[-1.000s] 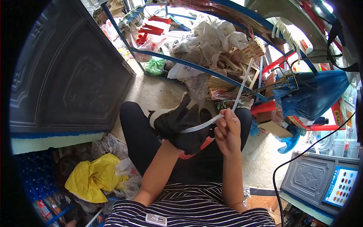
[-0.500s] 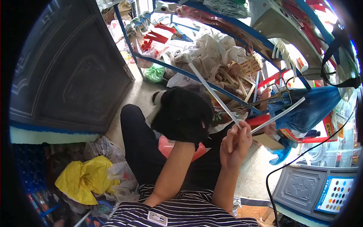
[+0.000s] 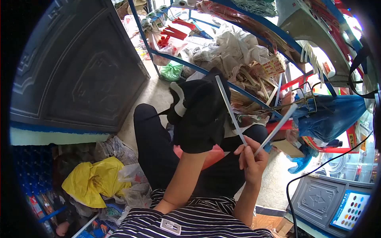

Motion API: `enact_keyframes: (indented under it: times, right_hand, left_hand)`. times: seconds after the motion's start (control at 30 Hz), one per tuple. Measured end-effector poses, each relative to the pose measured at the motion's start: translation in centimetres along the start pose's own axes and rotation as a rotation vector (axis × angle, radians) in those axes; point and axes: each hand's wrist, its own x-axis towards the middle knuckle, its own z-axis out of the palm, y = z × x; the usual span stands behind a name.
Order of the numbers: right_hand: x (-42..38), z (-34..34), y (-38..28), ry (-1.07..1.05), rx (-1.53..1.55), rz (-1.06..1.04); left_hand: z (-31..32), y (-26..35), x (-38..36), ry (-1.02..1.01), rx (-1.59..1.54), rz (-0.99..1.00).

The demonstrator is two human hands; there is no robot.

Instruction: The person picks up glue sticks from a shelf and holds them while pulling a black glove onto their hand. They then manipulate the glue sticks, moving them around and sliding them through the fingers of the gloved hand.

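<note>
A black cloth item (image 3: 198, 115) with a pale strip on its left side covers my left hand, whose fingers are hidden in or behind it. Only my left wrist and forearm show below the cloth. To the right, my right hand (image 3: 254, 156) is closed on two thin pale sticks (image 3: 232, 113), which spread apart in a V. One leans up beside the black cloth, and the other points up to the right. A pink-red thing (image 3: 212, 156) lies between my legs, partly behind my left forearm.
A blue-framed rack (image 3: 178, 60) with bags and wood scraps stands ahead. A grey panel door (image 3: 87, 75) is at the left, above a yellow bag (image 3: 93, 180). On the right hang a blue bag (image 3: 333, 119) and a black cable (image 3: 317, 170).
The black cloth has shifted right and upward, and now spreads taller next to the sticks. My right hand has moved slightly down, still holding the sticks. The whole view has shifted a little.
</note>
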Motion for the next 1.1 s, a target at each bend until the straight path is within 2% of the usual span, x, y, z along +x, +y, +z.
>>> enact_keyframes:
  times: [0.17,0.57,0.73,0.83,0.93,1.03,1.07,1.1]
  right_hand:
    - [-0.1,-0.7,0.3,0.013,-0.050,0.062]
    - [0.1,-0.4,0.6,0.055,0.049,0.111]
    - [0.6,0.3,0.3,-0.050,0.091,0.132]
    - [0.9,1.3,-0.6,0.027,0.207,0.131]
    - [1.3,1.6,-0.9,0.102,0.106,0.028]
    - [2.3,-1.8,-1.7,0.131,-0.072,-0.081]
    - [2.8,-2.5,-2.3,0.132,0.026,-0.135]
    - [3.1,-2.5,-2.8,0.145,0.041,-0.184]
  left_hand:
    - [-0.9,0.7,0.5,-0.190,0.181,0.016]
    - [-1.2,0.6,0.1,-0.296,0.738,0.088]
    - [-0.7,0.2,-0.3,-0.375,1.114,0.124]
    - [0.0,0.0,-0.7,-0.446,1.411,0.150]
    - [1.5,-0.4,-0.9,-0.514,1.703,0.126]
    - [3.0,0.3,-1.1,-0.501,1.946,0.007]
    - [3.3,0.7,-1.3,-0.494,2.019,-0.038]
    - [3.1,1.1,-1.2,-0.528,2.046,0.004]
